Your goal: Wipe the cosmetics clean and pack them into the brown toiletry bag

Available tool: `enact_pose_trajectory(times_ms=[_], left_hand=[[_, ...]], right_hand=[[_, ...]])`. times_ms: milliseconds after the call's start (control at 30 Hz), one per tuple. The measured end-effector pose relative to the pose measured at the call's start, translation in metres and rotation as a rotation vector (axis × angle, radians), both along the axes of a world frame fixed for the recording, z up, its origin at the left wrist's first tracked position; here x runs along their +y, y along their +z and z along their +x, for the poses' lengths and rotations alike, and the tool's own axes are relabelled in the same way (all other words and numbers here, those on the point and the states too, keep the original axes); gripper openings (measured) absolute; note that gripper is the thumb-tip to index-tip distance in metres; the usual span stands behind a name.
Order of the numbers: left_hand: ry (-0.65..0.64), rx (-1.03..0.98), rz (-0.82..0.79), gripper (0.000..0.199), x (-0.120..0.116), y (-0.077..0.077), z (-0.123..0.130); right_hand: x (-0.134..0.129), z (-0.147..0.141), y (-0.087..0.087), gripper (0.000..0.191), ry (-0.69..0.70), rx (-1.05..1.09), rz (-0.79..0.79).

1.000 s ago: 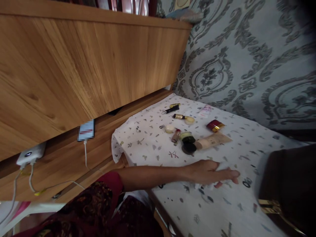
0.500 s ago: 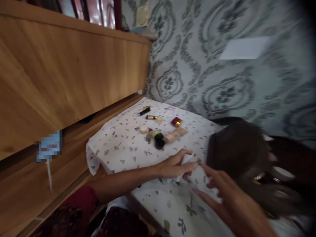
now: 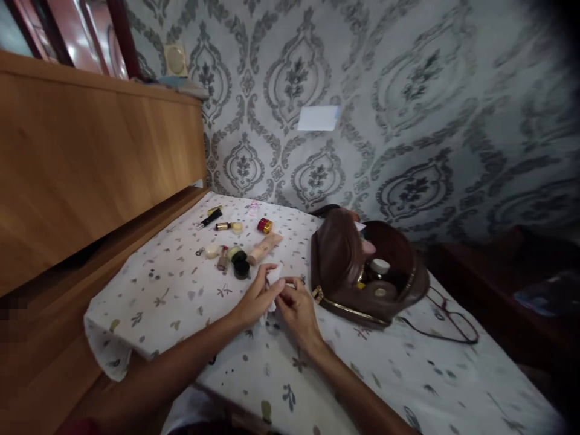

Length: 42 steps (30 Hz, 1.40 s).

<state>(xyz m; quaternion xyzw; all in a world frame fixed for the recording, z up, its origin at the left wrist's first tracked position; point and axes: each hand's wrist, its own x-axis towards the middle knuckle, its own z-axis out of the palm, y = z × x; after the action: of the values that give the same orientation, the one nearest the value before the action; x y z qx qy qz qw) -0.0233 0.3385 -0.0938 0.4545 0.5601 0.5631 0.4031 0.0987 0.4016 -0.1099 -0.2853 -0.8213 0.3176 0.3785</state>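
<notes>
My left hand (image 3: 259, 297) is closed on a small white tissue-like piece (image 3: 273, 277) above the patterned cloth. Beside it, my right hand (image 3: 296, 309) has its fingers pinched at the same white piece, and the two hands touch. Just beyond them lie a beige tube (image 3: 265, 248), a black round lid (image 3: 241, 269) and a red and gold jar (image 3: 264, 225). To the right of my hands a brown bag (image 3: 338, 260) stands open, with a white-capped jar (image 3: 379, 266) and other small items inside.
Small cosmetics, among them a cream-coloured round jar (image 3: 211, 251) and a black clip-like item (image 3: 211, 218), lie on the cloth-covered table (image 3: 154, 302). Glasses (image 3: 448, 320) rest right of the bag. A wooden cabinet (image 3: 99, 151) borders the left; a patterned wall (image 3: 254, 133) rises behind.
The view has swung right, showing the whole bag and the glasses. My right hand, earlier apart with fingers spread, now meets my left hand at the white piece.
</notes>
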Motion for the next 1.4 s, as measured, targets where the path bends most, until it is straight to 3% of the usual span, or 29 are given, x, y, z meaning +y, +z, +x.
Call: enact_pose_trajectory(times_ms=[167,300,533,767,1400], left_hand=[[-0.155,0.370,0.226,0.056,-0.002,-0.005,0.002],[-0.183,0.540,0.269,0.041,-0.003,-0.006,0.006],[-0.088,0.540,0.175,0.035,-0.002,-0.005,0.003],[0.013,0.526,0.106,0.033,0.005,-0.001,-0.001],[0.011,0.560,0.025,0.045,0.002,0.000,-0.001]], right_hand=[[0.017,0.003,-0.017,0.010,0.017,0.240,-0.245],[0.019,0.009,-0.022,0.009,0.062,0.317,-0.375],[0.008,0.009,-0.015,0.020,0.061,0.290,-0.306],[-0.003,0.012,-0.006,0.015,0.072,0.250,-0.271],[-0.004,0.015,-0.004,0.022,0.142,0.234,-0.182]])
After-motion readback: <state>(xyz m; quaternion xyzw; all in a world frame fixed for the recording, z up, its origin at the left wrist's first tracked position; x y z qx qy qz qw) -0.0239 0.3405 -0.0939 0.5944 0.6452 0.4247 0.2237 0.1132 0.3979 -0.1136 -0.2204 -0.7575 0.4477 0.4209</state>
